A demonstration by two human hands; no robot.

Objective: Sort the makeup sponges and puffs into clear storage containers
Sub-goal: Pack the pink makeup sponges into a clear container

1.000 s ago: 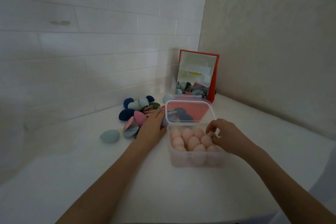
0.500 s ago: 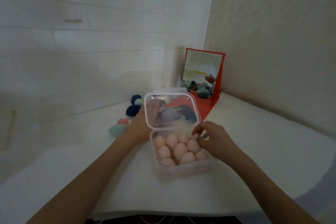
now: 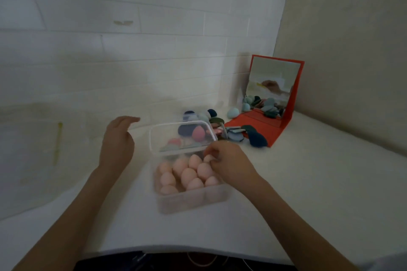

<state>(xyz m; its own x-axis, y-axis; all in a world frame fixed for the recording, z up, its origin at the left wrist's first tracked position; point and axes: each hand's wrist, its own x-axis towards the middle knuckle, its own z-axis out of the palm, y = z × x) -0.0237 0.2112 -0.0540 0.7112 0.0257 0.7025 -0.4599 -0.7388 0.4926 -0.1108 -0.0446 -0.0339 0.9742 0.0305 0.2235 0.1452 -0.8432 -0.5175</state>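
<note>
Clear container (image 3: pixel 191 199) mid-table, packed with peach egg-shaped sponges (image 3: pixel 188 175), hinged lid (image 3: pixel 182 136) upright. Right hand (image 3: pixel 229 160) pinching one sponge at the back right corner. Left hand (image 3: pixel 116 145) beside the box, fingers loose, holding nothing. Risks: lid dropping onto the knuckles with nothing bracing it; a crowded sponge popping out; the light box sliding toward the table edge (image 3: pixel 187 248).

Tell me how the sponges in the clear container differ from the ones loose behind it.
The sponges in the clear container are all pale peach; the loose sponges are mixed: navy, teal, pink.
The boxed ones are packed upright, tips up; the loose ones lie scattered on the white table, some of them flat puffs.
Several in both groups share a teardrop shape.
</note>
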